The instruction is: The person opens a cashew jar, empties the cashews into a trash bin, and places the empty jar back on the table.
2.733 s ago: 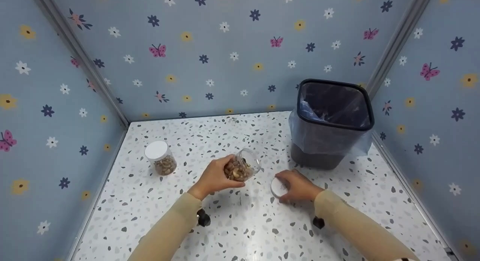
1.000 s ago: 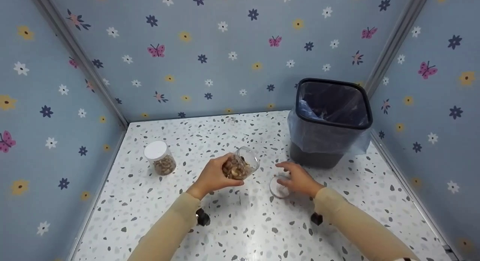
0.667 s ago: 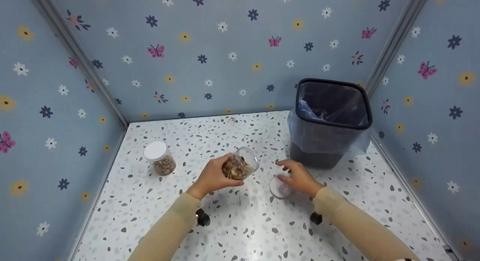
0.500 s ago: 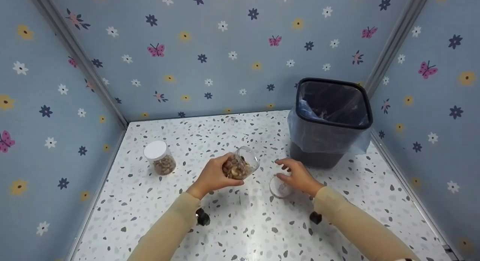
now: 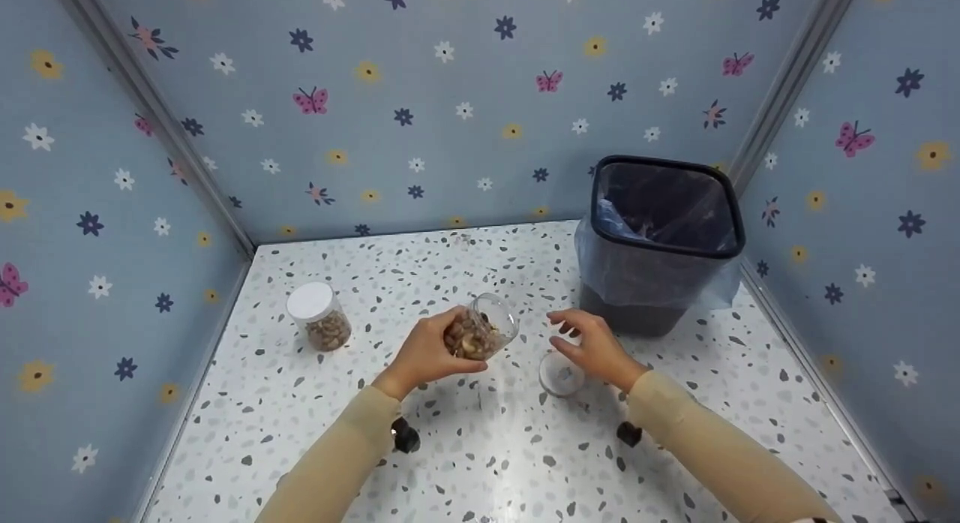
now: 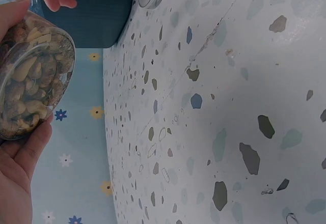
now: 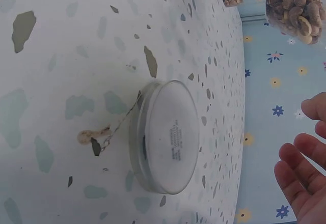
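In the head view my left hand grips a clear jar of cashew nuts, tilted with its uncovered mouth toward the right. The left wrist view shows the nuts close up through the jar wall, thumb and fingers around it. A round white lid lies flat on the table to the right of the jar; small print shows on the lid's face in the right wrist view. My right hand hovers just beyond the lid, fingers spread and loosely bent, holding nothing.
A second jar of nuts with a white lid stands at the left of the speckled table. At the back right is a dark bin lined with a bluish plastic bag. Flower-patterned walls enclose the table on three sides.
My right hand has let go of the lid, lifted off it and shifted slightly away toward the bin. The lid stays on the table. My left hand and jar have barely moved.
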